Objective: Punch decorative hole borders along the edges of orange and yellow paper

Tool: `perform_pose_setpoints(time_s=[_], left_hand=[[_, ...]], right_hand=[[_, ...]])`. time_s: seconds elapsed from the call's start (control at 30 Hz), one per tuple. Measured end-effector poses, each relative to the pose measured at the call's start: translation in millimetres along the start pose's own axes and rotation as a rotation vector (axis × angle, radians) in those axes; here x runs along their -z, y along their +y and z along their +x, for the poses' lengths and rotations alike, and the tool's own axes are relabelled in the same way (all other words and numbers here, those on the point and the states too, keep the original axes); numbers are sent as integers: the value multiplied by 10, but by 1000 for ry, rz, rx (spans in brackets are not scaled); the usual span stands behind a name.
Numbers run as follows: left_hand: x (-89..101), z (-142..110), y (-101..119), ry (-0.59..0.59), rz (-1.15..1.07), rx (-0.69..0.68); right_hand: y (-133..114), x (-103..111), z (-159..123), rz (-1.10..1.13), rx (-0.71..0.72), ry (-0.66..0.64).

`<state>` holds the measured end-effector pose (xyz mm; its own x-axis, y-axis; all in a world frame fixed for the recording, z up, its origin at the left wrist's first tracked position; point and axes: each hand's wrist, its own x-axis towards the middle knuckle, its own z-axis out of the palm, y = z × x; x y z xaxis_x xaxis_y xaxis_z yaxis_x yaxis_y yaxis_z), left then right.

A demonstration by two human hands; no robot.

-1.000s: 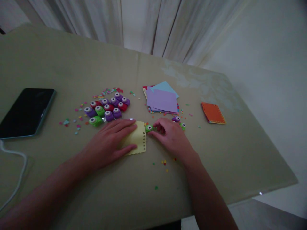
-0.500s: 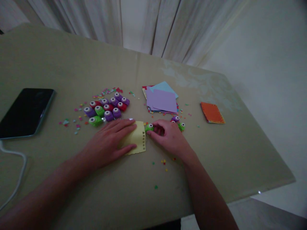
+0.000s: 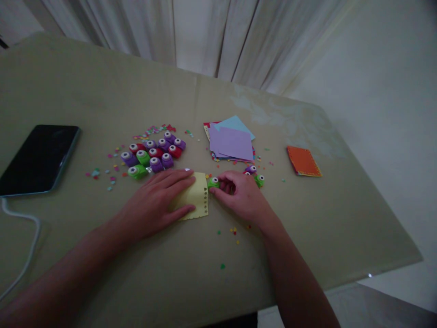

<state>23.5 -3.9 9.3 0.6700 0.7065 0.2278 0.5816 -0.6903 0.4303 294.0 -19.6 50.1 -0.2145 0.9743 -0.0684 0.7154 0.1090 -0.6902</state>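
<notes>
The paper (image 3: pixel 197 196) could skew, or tear along its holed edge, I'd say, if the left hand (image 3: pixel 150 202) pressed too lightly or the green punch (image 3: pixel 213 182) were tugged sideways. The punch sits on the bench (image 3: pixel 177 273) at the paper's right edge, pinched between thumb and fingers of the right hand (image 3: pixel 244 193). The left hand lies palm down, fingers slightly spread over the paper; the right hand is curled, its forearm angled inward.

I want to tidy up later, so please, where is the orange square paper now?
In the head view, the orange square paper lies on the table's right side, right of the purple paper sheets.
</notes>
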Motion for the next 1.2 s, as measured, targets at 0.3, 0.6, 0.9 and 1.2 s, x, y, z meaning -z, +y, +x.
perform_pose_setpoints(time_s=[0.3,0.6,0.9,1.2], left_hand=[[13,3,7,-5,-3,3],[16,0,18,-26,33,-5],[16,-15,28,-50,75,-8],[19,-5,35,-41,65,-15]], right_hand=[[-6,-8,7,22,22,9],[-5,-6,-4,30,56,-11],[-6,-10,5,22,124,-35],[16,-26,22,46,135,-20]])
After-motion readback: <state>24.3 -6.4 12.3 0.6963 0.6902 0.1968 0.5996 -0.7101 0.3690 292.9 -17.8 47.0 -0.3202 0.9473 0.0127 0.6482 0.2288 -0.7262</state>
